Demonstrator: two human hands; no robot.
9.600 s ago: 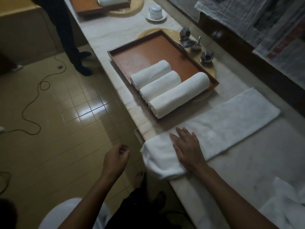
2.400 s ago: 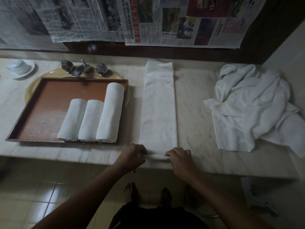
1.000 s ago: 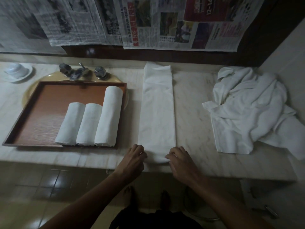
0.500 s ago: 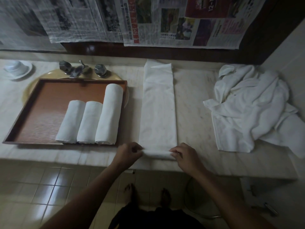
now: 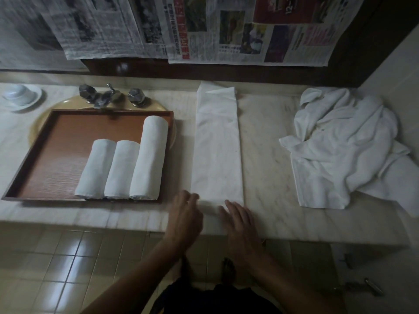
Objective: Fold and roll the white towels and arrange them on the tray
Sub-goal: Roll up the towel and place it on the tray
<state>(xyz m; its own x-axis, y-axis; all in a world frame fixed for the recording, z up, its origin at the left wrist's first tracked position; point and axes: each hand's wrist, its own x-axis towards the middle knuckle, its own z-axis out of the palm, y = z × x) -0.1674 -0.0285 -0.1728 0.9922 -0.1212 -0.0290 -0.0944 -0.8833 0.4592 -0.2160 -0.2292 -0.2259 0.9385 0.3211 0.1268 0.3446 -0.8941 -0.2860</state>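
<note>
1. While I stand at its near edge, the marble counter (image 5: 267,143) bears everything, with newspapers (image 5: 226,30) hung on the wall behind it.
2. A heap of loose white towels (image 5: 344,143) lies crumpled at the right end.
3. The wooden tray (image 5: 56,155) sits to the left, over the sink.
4. The folded towel (image 5: 217,143) lies as a long strip between tray and heap, running from the back wall to the near edge.
5. Three rolled towels (image 5: 122,168) lie side by side in the tray's right part, touching, the rightmost longest.
6. My right hand (image 5: 240,220) rests on the strip's near end, fingers straight and slightly spread.
7. My left hand (image 5: 184,216) is blurred at the strip's near left corner. Its fingers look loosely extended, gripping nothing I can make out.
8. A tap (image 5: 108,96) stands just behind the tray, and a cup on a saucer (image 5: 19,94) at the far left.
</note>
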